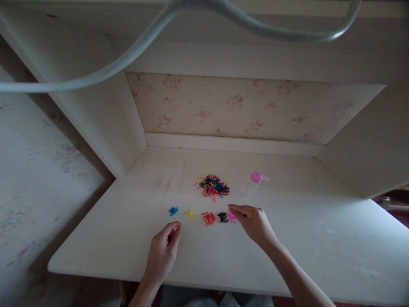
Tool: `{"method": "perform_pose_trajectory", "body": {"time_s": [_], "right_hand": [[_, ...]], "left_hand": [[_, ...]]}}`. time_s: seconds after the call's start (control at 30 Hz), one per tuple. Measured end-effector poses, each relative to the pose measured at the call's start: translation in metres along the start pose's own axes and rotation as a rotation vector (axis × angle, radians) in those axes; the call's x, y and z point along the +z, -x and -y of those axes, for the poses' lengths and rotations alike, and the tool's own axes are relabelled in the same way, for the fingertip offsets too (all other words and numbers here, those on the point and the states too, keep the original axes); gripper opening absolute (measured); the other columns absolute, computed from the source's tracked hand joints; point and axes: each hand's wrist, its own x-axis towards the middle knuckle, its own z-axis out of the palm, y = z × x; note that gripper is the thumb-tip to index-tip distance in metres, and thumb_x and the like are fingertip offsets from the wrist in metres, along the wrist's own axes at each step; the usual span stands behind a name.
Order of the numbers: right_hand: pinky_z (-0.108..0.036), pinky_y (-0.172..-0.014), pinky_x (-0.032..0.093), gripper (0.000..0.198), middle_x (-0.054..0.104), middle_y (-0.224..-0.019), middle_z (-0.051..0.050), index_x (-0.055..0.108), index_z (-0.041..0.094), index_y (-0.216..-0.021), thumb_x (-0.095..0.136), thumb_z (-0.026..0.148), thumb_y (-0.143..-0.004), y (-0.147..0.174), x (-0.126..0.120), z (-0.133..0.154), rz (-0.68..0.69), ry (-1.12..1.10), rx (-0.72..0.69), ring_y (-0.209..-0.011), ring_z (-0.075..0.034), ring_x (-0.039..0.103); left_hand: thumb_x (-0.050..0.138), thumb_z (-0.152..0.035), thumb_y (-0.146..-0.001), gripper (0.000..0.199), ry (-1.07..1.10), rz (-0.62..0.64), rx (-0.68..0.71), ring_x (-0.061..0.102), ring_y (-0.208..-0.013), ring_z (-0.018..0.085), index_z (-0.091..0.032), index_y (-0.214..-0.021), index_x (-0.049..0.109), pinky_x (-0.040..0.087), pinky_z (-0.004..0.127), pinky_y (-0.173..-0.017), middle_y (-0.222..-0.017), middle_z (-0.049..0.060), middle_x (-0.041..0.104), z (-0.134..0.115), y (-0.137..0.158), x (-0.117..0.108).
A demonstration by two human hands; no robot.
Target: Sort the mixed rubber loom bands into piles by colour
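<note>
A mixed heap of small multicoloured rubber bands [213,186] lies mid-desk. In front of it runs a row of single-colour piles: blue bands [173,211], yellow bands [191,214], red bands [208,218], black bands [223,217] and pink bands [232,218]. My right hand [254,221] hovers by the pink pile and partly covers it, fingertips pressed together. Closer to the front edge, my left hand [166,245] is pinched below the blue and yellow piles. Whatever either hand's fingertips hold is too small to make out.
Behind my right hand lies a clear container [251,187] with a pink lid [256,177]. The white desk [128,238] has side panels and a floral back wall [223,104]. A pale cable [134,53] hangs across the top of view.
</note>
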Motion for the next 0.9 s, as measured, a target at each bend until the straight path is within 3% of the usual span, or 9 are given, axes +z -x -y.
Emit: {"method": "perform_pose_trajectory", "body": {"time_s": [0.23, 0.37, 0.5, 0.6, 0.7, 0.9], "right_hand": [[-0.018, -0.064, 0.047, 0.027, 0.073, -0.088, 0.004, 0.070, 0.037, -0.104, 0.046, 0.041, -0.092, 0.019, 0.008, -0.017, 0.102, 0.229, 0.014, -0.074, -0.013, 0.067], [-0.020, -0.069, 0.048, 0.028, 0.072, -0.097, 0.003, 0.069, 0.036, -0.105, 0.045, 0.041, -0.091, 0.018, -0.002, -0.019, 0.116, 0.171, 0.002, -0.083, -0.016, 0.068], [-0.021, -0.075, 0.049, 0.033, 0.072, -0.099, -0.002, 0.072, 0.026, -0.103, 0.045, 0.042, -0.090, 0.034, -0.017, -0.027, -0.083, 0.032, 0.057, -0.084, -0.017, 0.068], [-0.019, -0.063, 0.049, 0.038, 0.074, -0.083, -0.003, 0.073, 0.023, -0.098, 0.046, 0.047, -0.089, 0.054, -0.020, -0.035, -0.195, -0.008, 0.121, -0.068, -0.015, 0.067], [-0.019, -0.055, 0.045, 0.041, 0.071, -0.067, -0.002, 0.074, 0.023, -0.096, 0.041, 0.048, -0.090, 0.073, -0.012, -0.037, -0.122, 0.053, 0.148, -0.056, -0.013, 0.063], [-0.023, -0.059, 0.044, 0.035, 0.073, -0.090, 0.000, 0.061, 0.038, -0.118, 0.036, 0.037, -0.093, 0.075, 0.004, -0.014, 0.162, 0.345, 0.170, -0.074, -0.019, 0.069]], "left_hand": [[0.045, -0.049, -0.086, 0.037, -0.095, -0.018, 0.034, 0.062, -0.065, 0.016, -0.019, -0.094, 0.065, 0.049, 0.021, -0.061, -0.070, 0.002, 0.065, 0.000, -0.001, 0.002], [0.045, -0.048, -0.086, 0.037, -0.104, -0.031, 0.035, 0.063, -0.070, 0.015, -0.019, -0.095, 0.066, 0.050, 0.021, -0.066, -0.076, 0.003, 0.067, -0.002, -0.001, 0.002], [0.043, -0.050, -0.086, 0.040, -0.098, -0.035, 0.013, 0.062, -0.066, 0.015, -0.018, -0.096, 0.065, 0.049, 0.022, -0.063, -0.073, 0.002, 0.066, -0.005, -0.001, 0.002], [0.045, -0.049, -0.086, 0.039, -0.093, -0.032, 0.003, 0.061, -0.064, 0.014, -0.017, -0.096, 0.065, 0.048, 0.021, -0.061, -0.072, 0.002, 0.066, -0.007, -0.001, 0.002], [0.046, -0.049, -0.085, 0.038, -0.100, -0.028, 0.006, 0.061, -0.064, 0.014, -0.018, -0.094, 0.065, 0.048, 0.021, -0.061, -0.073, 0.001, 0.066, -0.008, -0.001, 0.003], [0.045, -0.051, -0.086, 0.038, -0.140, -0.030, 0.011, 0.060, -0.060, 0.014, -0.019, -0.094, 0.065, 0.047, 0.021, -0.058, -0.072, 0.001, 0.066, -0.006, -0.001, 0.006]]}}
